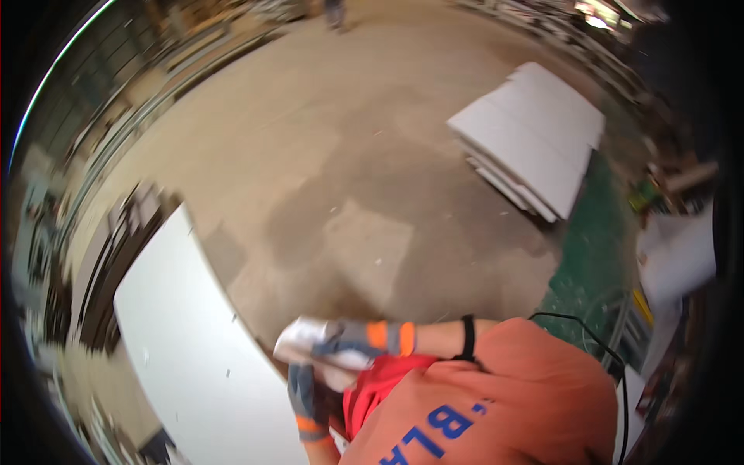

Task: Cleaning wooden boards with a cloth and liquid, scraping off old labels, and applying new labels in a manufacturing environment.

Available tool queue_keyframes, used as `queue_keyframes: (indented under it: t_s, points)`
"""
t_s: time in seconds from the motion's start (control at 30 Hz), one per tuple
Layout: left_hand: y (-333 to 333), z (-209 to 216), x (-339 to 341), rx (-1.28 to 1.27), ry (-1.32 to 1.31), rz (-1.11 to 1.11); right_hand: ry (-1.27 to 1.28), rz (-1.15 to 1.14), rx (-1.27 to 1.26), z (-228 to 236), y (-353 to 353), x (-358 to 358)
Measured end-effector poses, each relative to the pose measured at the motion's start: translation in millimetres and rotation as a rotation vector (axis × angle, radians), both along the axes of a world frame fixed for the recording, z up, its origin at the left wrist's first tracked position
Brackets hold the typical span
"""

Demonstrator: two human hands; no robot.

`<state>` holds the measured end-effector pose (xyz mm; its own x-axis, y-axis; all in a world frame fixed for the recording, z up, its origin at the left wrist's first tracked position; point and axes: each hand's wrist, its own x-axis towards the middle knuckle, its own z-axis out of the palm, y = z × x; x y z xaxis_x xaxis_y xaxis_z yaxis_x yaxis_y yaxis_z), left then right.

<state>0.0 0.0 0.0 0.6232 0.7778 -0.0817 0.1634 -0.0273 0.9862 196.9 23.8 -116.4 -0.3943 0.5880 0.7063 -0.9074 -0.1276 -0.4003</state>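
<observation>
White bundle looks pinched in my right grip, not put down yet, but I can't tell about my left grip.

Blue capital letters (partly cut off), quotation mark beside them, orange shirt

An orange shirt printed with blue letters is worn, with red cloth at its hem. Grey gloves with orange bands are worn; the right forearm is ringed by a black strap.
</observation>
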Motion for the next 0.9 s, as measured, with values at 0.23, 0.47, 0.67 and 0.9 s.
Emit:
queue_keyframes:
  t_s: [0.23,0.47,0.67,0.9]
  points:
    - [-1,59,-4,-0.633,-0.698,0.096,-1.105,-0.502,-0.580,160,-35,18]
    - [-22,15,-49,-0.101,-0.515,0.293,-1.016,0.040,-0.282,169,1,-37]
    - [-84,79,-65,0.016,-0.205,0.934,-1.183,0.426,-0.050,171,39,-84]
    - [-108,119,-46,0.036,-0.380,1.172,-0.983,0.210,0.569,162,62,-132]
